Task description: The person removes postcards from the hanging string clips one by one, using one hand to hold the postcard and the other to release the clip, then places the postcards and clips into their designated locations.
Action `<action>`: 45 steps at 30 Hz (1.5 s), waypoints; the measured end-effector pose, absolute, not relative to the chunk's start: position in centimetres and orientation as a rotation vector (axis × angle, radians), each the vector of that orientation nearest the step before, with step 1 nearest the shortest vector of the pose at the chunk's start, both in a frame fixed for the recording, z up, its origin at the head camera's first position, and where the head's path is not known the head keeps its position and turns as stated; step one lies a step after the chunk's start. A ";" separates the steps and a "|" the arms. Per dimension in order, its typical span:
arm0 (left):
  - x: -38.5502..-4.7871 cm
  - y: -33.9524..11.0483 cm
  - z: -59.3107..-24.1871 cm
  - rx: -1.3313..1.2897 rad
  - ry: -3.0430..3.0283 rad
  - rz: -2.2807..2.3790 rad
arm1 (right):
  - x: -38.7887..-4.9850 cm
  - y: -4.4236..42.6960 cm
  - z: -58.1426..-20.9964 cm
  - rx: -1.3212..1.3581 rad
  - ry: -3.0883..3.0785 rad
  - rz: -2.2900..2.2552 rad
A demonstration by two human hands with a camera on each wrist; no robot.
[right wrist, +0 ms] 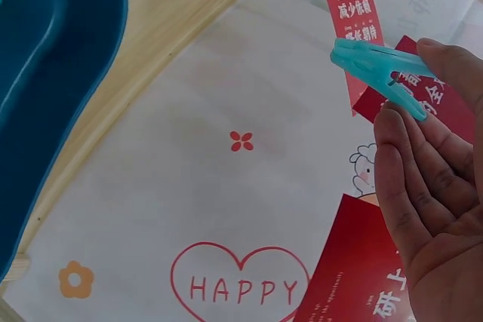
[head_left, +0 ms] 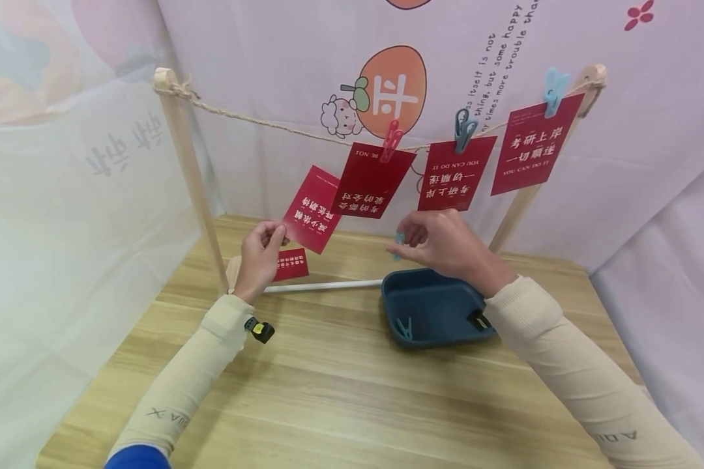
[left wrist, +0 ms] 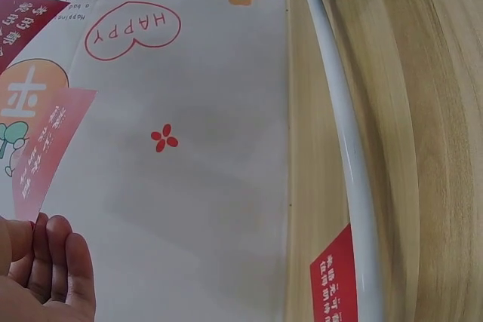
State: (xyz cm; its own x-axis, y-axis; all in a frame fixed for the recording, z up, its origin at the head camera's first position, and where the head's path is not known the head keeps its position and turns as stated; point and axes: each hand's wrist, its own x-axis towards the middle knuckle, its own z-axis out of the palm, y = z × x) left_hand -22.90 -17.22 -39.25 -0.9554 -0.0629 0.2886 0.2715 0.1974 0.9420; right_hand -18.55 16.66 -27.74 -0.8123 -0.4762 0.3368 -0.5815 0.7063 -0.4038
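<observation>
My left hand (head_left: 261, 259) pinches a red card (head_left: 312, 212) with white lettering by its lower left corner, below the twine (head_left: 252, 120). In the right wrist view, my right hand (right wrist: 434, 186) pinches a turquoise clothespin (right wrist: 373, 65) between thumb and fingertips; in the head view it is above the blue tray (head_left: 390, 319). Three more red cards hang from the twine: one by a pink clothespin (head_left: 391, 142), one by a dark teal clothespin (head_left: 465, 132), one by a light blue clothespin (head_left: 555, 91). The held card's right edge is overlapped by the pink-clipped card in the head view.
Wooden posts (head_left: 190, 163) carry the twine at both ends. Another red card (head_left: 292, 264) lies low at the back left, behind a white rod (head_left: 328, 286) along the wooden table (head_left: 328, 391). One teal clothespin (head_left: 405, 328) is in the tray. Printed cloth hangs behind.
</observation>
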 end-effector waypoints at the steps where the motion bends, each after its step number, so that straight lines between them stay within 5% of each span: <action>1: -22.9 -17.2 -39.2 -0.196 -2.222 -1.821 | -18.6 16.8 -27.8 0.853 -2.705 0.743; 45: -24.2 -16.5 -40.9 -0.117 -2.396 -1.658 | -18.0 19.6 -31.4 0.817 -2.809 0.744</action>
